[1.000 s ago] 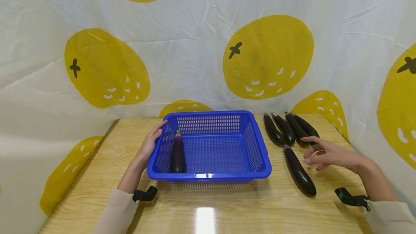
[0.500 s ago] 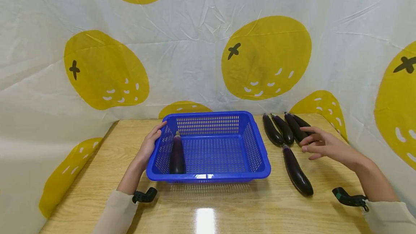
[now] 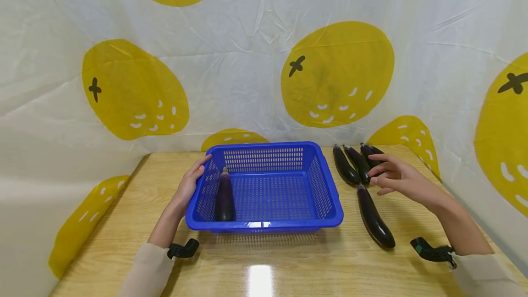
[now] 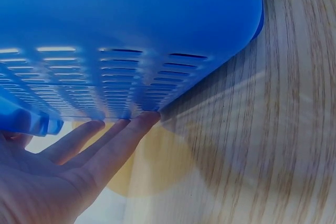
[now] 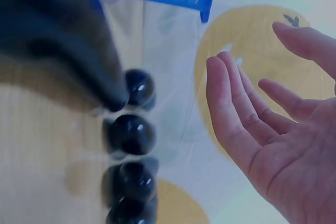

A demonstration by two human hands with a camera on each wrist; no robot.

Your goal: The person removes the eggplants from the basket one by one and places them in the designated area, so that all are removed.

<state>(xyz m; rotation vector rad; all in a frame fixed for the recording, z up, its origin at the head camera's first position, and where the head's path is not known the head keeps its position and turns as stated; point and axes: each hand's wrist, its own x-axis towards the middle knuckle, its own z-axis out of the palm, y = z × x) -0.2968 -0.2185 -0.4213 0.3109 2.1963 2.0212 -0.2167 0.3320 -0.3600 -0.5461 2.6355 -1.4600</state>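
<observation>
My left hand (image 3: 187,187) rests at the left side of a blue plastic basket (image 3: 264,224). In the left wrist view its straight fingers (image 4: 113,148) touch the outer slotted wall. One eggplant (image 3: 225,198) lies lengthwise inside the basket, near the left wall. To the right of the basket my right hand (image 3: 406,180) hovers with relaxed, parted fingers and holds nothing. Just below and left of it lies a single eggplant (image 3: 374,219), stem end pointing away. Behind are several more eggplants (image 3: 345,166) in a row, the rightmost ones partly hidden by the hand.
Everything stands on a light wooden table (image 3: 231,269). A pale curtain (image 3: 235,90) printed with yellow fruit hangs at the back and sides. A black wrist mount (image 3: 431,249) sits on the right arm, another mount (image 3: 183,248) on the left.
My right hand has moved left and slightly away, now over the rightmost eggplants at the back. The left hand and basket have stayed in place.
</observation>
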